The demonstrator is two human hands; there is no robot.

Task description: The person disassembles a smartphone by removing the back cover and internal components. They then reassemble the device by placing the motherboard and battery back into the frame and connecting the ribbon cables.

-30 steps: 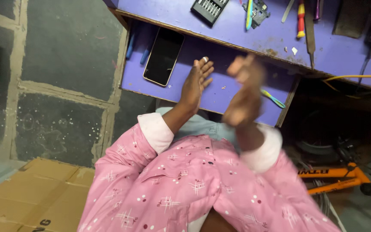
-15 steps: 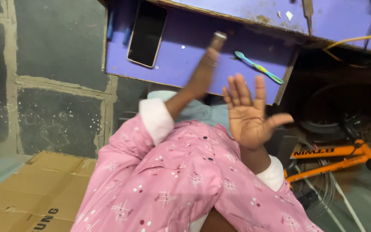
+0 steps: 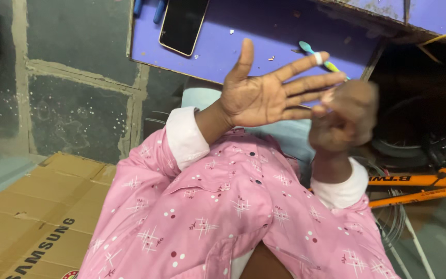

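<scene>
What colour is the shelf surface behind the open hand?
Purple, seen in the head view: the shelf behind the open left hand holds a dark phone.

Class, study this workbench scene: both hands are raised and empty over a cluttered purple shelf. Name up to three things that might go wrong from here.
1. The right hand is motion-blurred close to the toothbrush at the purple shelf edge; a swipe might knock it off.
2. The phone lies near the shelf's front edge, so a bump might slide it off.
3. The open left hand hides part of the shelf.
</scene>
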